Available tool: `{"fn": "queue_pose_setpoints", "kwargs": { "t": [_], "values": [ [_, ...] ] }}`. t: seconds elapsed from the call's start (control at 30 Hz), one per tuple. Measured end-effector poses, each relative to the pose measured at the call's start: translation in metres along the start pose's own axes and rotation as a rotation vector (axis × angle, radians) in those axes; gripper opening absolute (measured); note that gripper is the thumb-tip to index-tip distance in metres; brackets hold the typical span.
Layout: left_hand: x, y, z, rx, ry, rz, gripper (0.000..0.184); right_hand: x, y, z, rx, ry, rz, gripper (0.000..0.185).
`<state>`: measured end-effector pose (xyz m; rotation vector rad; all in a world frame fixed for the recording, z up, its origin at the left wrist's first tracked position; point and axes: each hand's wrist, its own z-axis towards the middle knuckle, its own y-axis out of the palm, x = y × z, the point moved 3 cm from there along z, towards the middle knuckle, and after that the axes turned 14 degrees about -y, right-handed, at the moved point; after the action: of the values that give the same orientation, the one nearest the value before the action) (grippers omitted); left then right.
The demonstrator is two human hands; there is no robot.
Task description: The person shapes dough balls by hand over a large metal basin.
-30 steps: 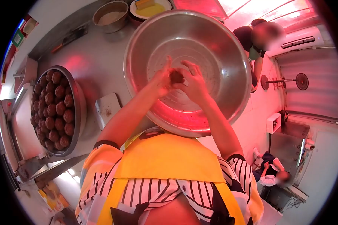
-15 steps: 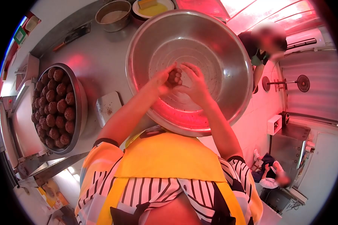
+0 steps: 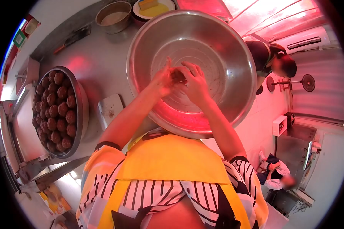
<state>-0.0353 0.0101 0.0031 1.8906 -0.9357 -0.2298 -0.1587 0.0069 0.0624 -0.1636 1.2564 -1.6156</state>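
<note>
Above the large steel basin (image 3: 145,49), my left hand (image 3: 163,79) cups a dark brown meatball-like ball (image 3: 177,76) from the left. My right hand (image 3: 195,83) curves over the same ball from the right, its fingers bent round it. Much of the ball is hidden between my fingers, and my left fingertips are slightly blurred. Brown crumbs cling to the basin's inner wall. To the left, a round tub (image 3: 82,95) is heaped with several similar rough brown balls (image 3: 52,110).
A flat white board or scraper (image 3: 111,110) with brown crumbs lies between tub and basin. Behind are a metal pot (image 3: 114,18), a bowl of yellow liquid (image 3: 156,10) and a knife (image 3: 72,39). One person (image 3: 267,57) bends at right; another (image 3: 277,173) sits farther off.
My right hand has closed in over the ball, and my left fingers have lifted and straightened somewhat. The person at the right has leaned further over; the seated person's hands have come together.
</note>
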Motion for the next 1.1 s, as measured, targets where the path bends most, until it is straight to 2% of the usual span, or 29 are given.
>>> {"fn": "queue_pose_setpoints", "kwargs": {
  "t": [0.07, 0.17, 0.27, 0.37, 0.47, 0.57, 0.67, 0.77, 0.87, 0.97, 1.1],
  "values": [
    [0.001, -0.005, 0.001, -0.154, -0.040, 0.076, 0.070, 0.016, 0.011, -0.002, 0.028, -0.016, -0.062, 0.045],
    [0.002, -0.001, -0.006, -0.118, -0.096, 0.072, 0.070, 0.021, 0.010, -0.001, 0.042, -0.027, 0.009, 0.045],
    [-0.001, -0.022, 0.012, -0.214, -0.146, -0.032, 0.064, 0.008, 0.010, 0.002, -0.027, -0.107, 0.076, 0.047],
    [-0.005, 0.011, -0.003, -0.068, -0.133, -0.020, 0.055, 0.000, 0.009, 0.001, -0.021, -0.110, 0.002, 0.049],
    [-0.001, 0.007, -0.007, -0.017, -0.105, 0.010, 0.042, 0.004, -0.001, 0.001, 0.071, 0.008, 0.132, 0.049],
    [0.003, -0.028, 0.017, 0.090, -0.116, -0.122, 0.034, 0.015, -0.017, -0.006, 0.035, 0.075, 0.190, 0.046],
    [0.006, -0.030, 0.012, 0.021, -0.044, -0.161, 0.032, 0.027, -0.021, -0.017, 0.059, 0.216, 0.323, 0.044],
    [0.009, -0.044, 0.021, -0.039, -0.036, -0.091, 0.044, 0.017, -0.016, -0.018, 0.043, 0.140, 0.223, 0.042],
    [0.005, -0.006, 0.000, 0.196, -0.007, -0.132, 0.057, -0.005, -0.011, -0.005, 0.045, -0.098, -0.018, 0.037],
    [0.001, 0.009, -0.010, 0.133, 0.015, 0.002, 0.067, -0.001, -0.001, 0.000, 0.075, -0.113, -0.114, 0.034],
    [0.008, 0.014, -0.021, -0.068, -0.085, -0.001, 0.065, 0.003, -0.002, 0.005, 0.105, -0.157, -0.003, 0.035]
  ]
}}
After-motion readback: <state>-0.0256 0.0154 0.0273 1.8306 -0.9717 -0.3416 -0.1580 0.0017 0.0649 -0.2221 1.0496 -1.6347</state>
